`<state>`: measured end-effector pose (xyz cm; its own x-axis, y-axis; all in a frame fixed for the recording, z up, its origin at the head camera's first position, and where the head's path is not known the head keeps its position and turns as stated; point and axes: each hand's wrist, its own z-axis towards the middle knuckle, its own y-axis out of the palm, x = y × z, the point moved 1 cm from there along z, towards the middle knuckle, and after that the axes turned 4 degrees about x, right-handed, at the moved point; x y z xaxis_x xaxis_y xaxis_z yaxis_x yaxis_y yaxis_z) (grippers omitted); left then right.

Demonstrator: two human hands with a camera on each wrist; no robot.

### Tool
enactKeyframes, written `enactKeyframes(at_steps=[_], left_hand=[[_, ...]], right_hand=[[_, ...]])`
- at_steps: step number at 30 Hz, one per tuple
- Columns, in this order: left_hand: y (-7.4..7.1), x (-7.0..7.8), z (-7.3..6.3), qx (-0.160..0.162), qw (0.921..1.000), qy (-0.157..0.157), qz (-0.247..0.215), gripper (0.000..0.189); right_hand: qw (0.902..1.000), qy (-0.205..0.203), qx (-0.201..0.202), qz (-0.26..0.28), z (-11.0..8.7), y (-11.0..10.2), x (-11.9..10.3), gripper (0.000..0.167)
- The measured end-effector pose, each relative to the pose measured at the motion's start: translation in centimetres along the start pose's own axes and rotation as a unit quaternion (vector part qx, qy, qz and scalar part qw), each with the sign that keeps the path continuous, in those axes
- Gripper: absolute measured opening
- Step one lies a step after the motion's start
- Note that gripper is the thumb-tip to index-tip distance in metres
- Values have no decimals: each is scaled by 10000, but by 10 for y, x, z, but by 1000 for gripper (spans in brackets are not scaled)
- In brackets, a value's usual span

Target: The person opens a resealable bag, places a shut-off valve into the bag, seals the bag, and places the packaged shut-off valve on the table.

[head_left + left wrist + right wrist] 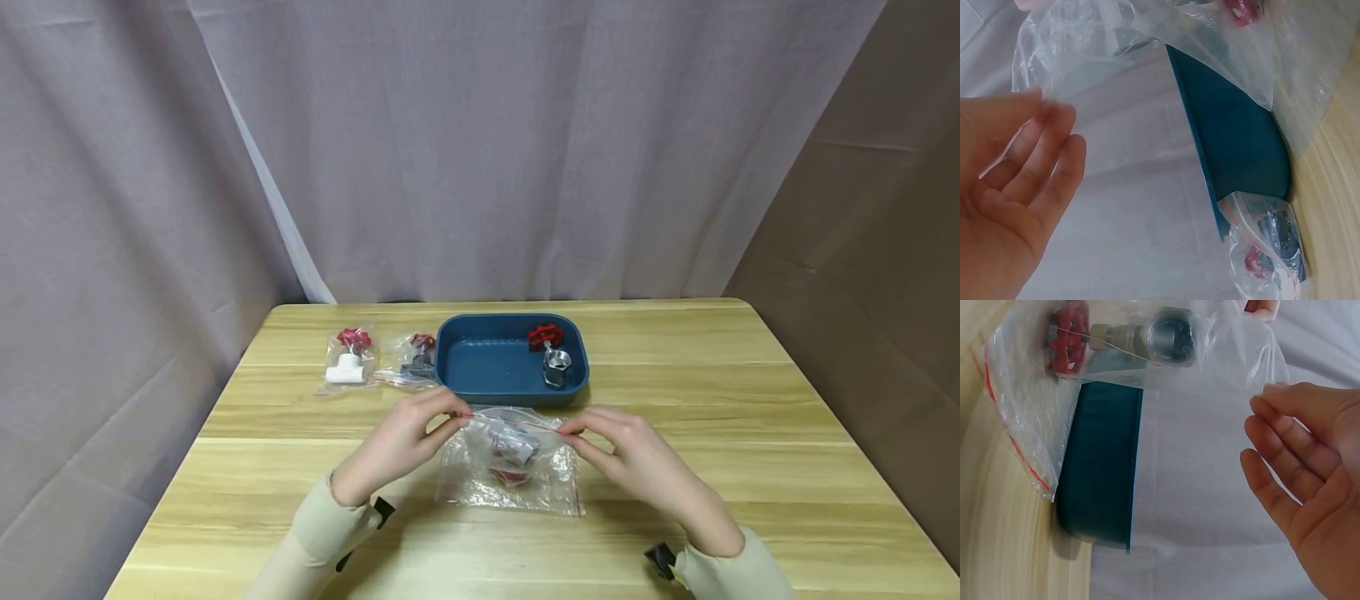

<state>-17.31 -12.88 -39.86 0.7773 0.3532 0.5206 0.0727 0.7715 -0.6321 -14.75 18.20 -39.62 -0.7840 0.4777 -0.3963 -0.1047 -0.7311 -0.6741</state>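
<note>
Between my two hands hangs a clear zip bag (480,437) with a valve (1172,337) inside it. The valve has a metal body and a red handwheel (1069,340). My left hand (405,437) pinches the left end of the bag's top edge between thumb and forefinger. The right end of that edge is pinched the same way by my right hand (637,454). In each wrist view the other fingers are loosely bent. Beneath, a second clear bag (562,487) with a red strip lies flat on the table.
Behind the hands stands a blue tray (480,390), with an unwrapped metal valve (557,367) with a red handwheel at its right end. To its left lie a bagged grey valve (417,365) and a bagged white valve (347,369). A grey curtain (480,150) hangs behind the wooden table (750,400).
</note>
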Motion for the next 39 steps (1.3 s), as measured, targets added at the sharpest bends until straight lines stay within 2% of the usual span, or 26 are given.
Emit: enactKeyframes(at_steps=[18, 24, 31, 34, 39], left_hand=[[-1, -1, 1, 41, 10000, 15, 58, 12], [-1, 0, 2, 31, 9999, 50, 140, 13], [0, 2, 6, 48, 9998, 178, 96, 18], [0, 2, 7, 59, 10000, 56, 30, 19], [0, 2, 6, 113, 9992, -394, 42, 24]], right_hand=[[9996, 98, 242, 49, 0, 0, 3, 30], [9993, 277, 243, 104, -2, 1, 5, 33], [9990, 282, 349, -37, -2, 3, 4, 39], [9986, 367, 358, -92, -2, 3, 4, 37], [9970, 723, 275, 39, -3, 3, 4, 32]])
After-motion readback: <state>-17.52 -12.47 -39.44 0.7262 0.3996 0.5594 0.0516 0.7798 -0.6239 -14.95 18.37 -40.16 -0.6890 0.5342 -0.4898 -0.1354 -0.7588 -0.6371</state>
